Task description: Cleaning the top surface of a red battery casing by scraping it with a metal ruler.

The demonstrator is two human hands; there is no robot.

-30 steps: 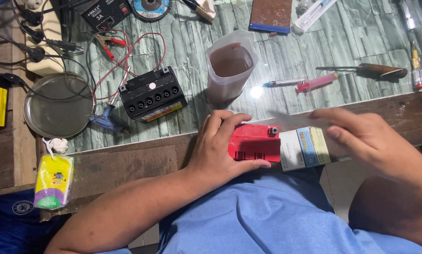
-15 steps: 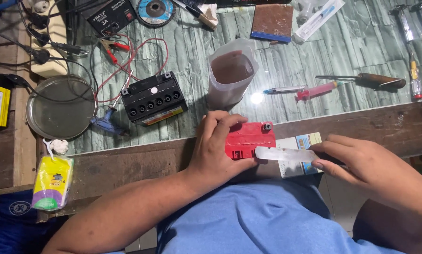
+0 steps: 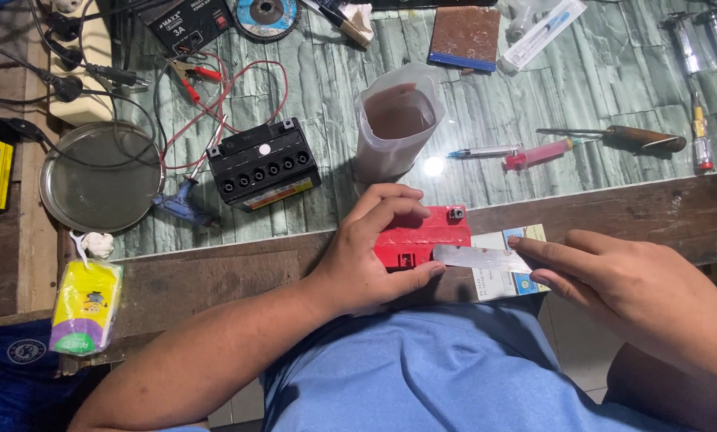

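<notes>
The right hand [image 3: 638, 292] has come in low since a moment ago and is now pressing a flat metal blade [image 3: 480, 258] against the red battery top [image 3: 421, 237] — the left hand [image 3: 366, 260] is clamping it steady — so the prying is starting.

Landmark: translucent plastic jug of brown liquid [image 3: 397, 120]. Left of it, black rectangular battery [image 3: 265, 164] with red wires [image 3: 238, 84] blocks passage. Right of it, pink syringe [image 3: 538, 153] and wooden-handled tool [image 3: 630, 138] lie across. Bare glass-topped table [image 3: 470, 188] just below the jug gives open room.
</notes>
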